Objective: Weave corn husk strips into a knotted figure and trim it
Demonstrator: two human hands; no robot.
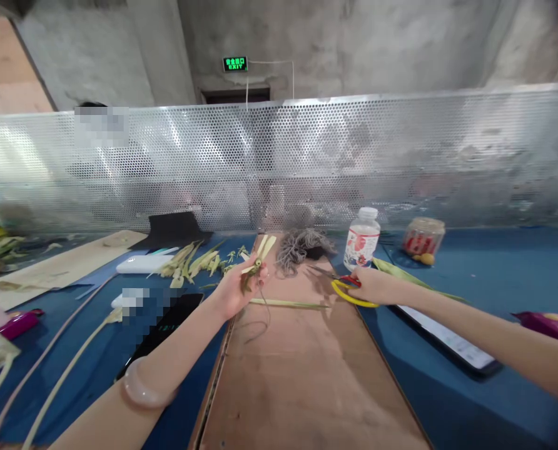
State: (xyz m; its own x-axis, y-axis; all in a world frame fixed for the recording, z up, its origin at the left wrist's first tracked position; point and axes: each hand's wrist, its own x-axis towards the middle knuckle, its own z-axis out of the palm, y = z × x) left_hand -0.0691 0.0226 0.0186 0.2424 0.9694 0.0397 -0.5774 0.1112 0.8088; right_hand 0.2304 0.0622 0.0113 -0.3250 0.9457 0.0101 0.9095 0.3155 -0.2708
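Head view: at the centre of the frame, I have the left hand (234, 290) pinched on a leaf bundle (259, 265), grey thread (269, 312) trailing below. Right of centre, the right hand (373, 286) is closed on the scissors (337, 291). I'd want a firm pinch, taut thread, and the 2 blades (321, 272) angled away from skin.

A thick, rounded, pale pinkish-white bangle (141, 389) (smooth and glossy) circles the left forearm (185, 342); left hand (236, 289) and right hand (371, 287) are bare.
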